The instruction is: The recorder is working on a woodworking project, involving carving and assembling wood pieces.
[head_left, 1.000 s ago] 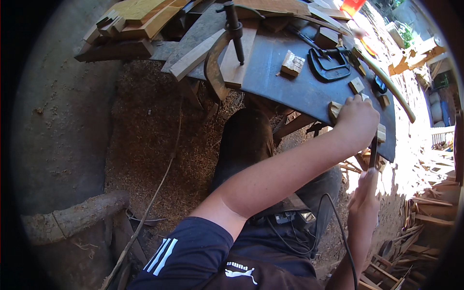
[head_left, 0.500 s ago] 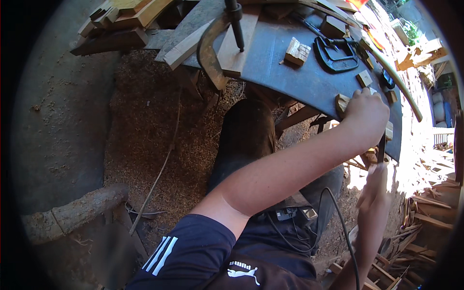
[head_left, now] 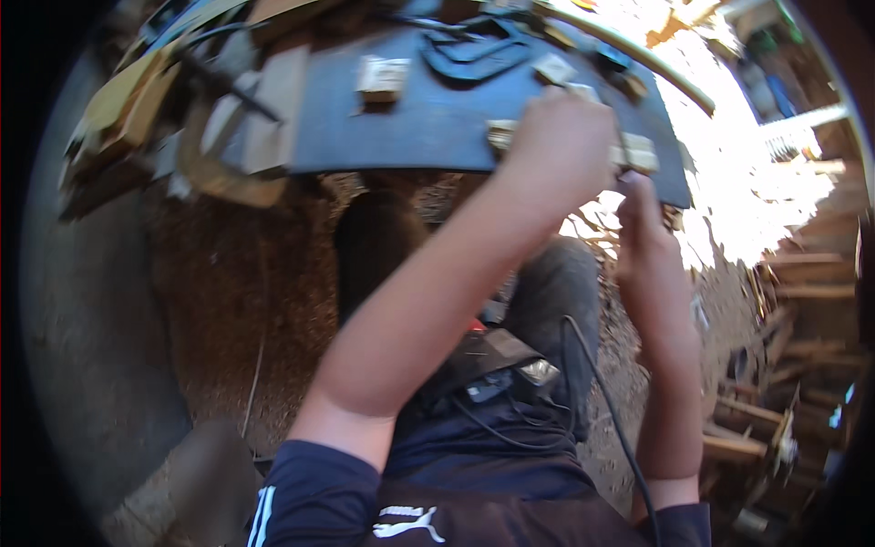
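My left hand [head_left: 567, 137] is closed and pressed down at the right part of a dark metal-topped bench [head_left: 410, 137]. Its fingers are mostly hidden, and I cannot make out what they hold. Pale wood blocks lie around it: one block [head_left: 500, 134] by its left side, another block [head_left: 640, 153] at its right. Lower, at the bench's front edge, my right hand [head_left: 645, 223] is closed around the near end of a thin dark tool [head_left: 622, 146], which runs up beside the left fist. Blur hides the tool's kind.
A black C-clamp [head_left: 474, 59] and a wood block [head_left: 381, 80] lie on the bench. A larger rusty clamp [head_left: 205, 155] grips boards at the left. A long stick [head_left: 638, 56] lies along the far side. A cable [head_left: 602, 392] hangs across my lap.
The view has swung, so bench and hands appear farther left and higher. My right hand has moved up along the tool, closer to the left hand, which stays at the blocks.
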Available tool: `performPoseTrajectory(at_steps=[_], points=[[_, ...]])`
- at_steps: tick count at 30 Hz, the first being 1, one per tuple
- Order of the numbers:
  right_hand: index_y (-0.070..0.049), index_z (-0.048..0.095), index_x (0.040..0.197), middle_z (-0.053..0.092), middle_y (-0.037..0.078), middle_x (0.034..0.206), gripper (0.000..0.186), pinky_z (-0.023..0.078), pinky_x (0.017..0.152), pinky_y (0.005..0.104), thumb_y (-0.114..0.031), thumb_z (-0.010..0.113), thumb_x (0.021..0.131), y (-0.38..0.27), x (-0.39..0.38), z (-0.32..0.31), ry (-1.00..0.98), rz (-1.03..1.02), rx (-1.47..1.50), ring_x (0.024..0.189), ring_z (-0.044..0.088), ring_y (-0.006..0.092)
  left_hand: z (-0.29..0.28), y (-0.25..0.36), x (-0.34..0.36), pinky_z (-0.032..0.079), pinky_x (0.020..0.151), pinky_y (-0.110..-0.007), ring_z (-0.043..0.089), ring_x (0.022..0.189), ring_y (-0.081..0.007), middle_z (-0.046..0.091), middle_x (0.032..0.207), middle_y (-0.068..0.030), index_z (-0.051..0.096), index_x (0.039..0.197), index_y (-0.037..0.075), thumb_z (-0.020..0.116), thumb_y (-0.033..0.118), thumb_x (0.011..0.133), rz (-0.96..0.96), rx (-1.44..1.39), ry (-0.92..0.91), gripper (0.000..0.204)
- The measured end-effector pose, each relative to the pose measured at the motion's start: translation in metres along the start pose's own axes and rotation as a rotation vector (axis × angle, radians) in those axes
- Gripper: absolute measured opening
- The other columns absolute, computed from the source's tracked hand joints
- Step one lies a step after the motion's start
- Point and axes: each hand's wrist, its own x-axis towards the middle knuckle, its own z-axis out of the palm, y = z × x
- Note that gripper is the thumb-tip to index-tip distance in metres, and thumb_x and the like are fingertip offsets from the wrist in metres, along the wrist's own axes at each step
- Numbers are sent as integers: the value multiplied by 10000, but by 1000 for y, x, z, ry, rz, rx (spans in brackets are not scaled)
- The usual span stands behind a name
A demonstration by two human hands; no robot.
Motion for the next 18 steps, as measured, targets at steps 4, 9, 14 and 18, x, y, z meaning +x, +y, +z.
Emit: performPoseTrajectory(at_steps=[4,9,14,18], points=[[-67,392,1423,642,305,761,414,458,572,573,-122,497,1027,9,-50,-10,-41,45,-1,719,663,482,-9,6,-2,530,880,-458,680,942,-370,695,953,-209,768,976,22,797,275,767,-11,-33,-27,330],[-17,419,1432,648,309,826,425,467,591,546,-122,520,1032,15,-20,-12,1,66,52,744,654,481,-11,15,6,519,910,-434,666,995,-376,690,1010,-210,759,1091,32,804,279,778,-22,-75,-65,402],[-86,397,1371,641,300,721,353,459,545,592,-146,478,1033,13,-42,0,-23,69,45,686,658,492,-11,9,-2,519,911,-439,667,994,-372,694,1029,-211,759,1101,32,800,272,782,-35,-43,-56,401],[-120,393,1338,643,284,719,348,442,550,604,-95,508,1010,19,-51,-7,71,-12,103,693,653,497,-10,18,-1,524,897,-436,675,973,-372,696,1035,-209,761,1100,33,802,277,778,-55,1,-66,406]])
